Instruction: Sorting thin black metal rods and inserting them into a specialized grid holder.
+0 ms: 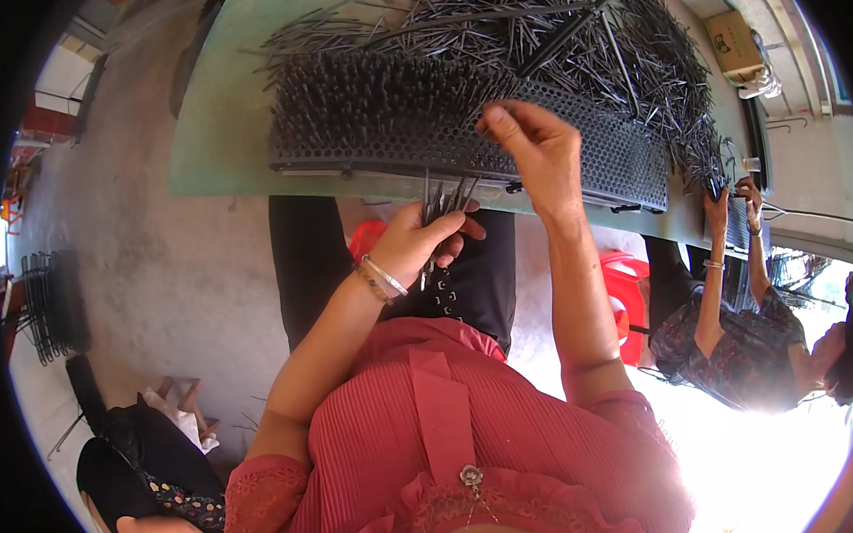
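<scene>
My left hand (414,245) is closed around a small bunch of thin dark sticks (435,200), held just in front of the table's near edge. My right hand (543,150) hovers over a black perforated board (603,148), thumb and fingertips pinched together. Whatever those fingertips may hold is too small to make out. Many dark sticks (364,104) stand upright in the board's holes on its left part. Toward the right, rows of bare holes show.
Behind the board lies a large heap of loose dark sticks (664,61) on the green tabletop (217,133), crossed by dark bars. A co-worker (739,349) handles similar sticks at right. Another person (152,464) sits lower left. A red stool (625,292) stands below the table.
</scene>
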`<state>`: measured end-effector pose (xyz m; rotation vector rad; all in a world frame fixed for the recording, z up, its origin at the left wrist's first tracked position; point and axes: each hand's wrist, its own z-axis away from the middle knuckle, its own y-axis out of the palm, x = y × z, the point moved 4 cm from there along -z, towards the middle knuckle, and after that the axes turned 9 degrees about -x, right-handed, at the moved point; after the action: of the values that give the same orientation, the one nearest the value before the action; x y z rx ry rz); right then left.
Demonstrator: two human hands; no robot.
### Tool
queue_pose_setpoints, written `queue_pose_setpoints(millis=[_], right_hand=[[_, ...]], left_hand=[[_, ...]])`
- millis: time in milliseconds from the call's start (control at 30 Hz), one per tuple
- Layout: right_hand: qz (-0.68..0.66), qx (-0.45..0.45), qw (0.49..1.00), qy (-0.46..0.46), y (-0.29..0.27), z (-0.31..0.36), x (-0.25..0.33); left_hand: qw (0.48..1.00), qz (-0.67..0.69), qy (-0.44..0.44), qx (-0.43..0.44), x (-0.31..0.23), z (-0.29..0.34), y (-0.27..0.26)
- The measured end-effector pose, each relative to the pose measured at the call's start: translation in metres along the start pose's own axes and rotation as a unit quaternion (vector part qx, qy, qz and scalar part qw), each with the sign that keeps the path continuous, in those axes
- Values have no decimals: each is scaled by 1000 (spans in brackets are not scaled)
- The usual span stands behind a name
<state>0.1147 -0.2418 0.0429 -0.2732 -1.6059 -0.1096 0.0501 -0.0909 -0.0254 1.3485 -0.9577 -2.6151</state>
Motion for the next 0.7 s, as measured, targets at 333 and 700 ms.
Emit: queue_pose_setpoints(millis=[333, 700], right_hand=[[111, -119, 971, -173, 9, -16, -10], [348, -92, 845, -397, 20, -2, 0]], left_hand=[[995, 85, -35, -49, 2, -9, -6], [988, 120, -70, -60, 2, -2, -8]])
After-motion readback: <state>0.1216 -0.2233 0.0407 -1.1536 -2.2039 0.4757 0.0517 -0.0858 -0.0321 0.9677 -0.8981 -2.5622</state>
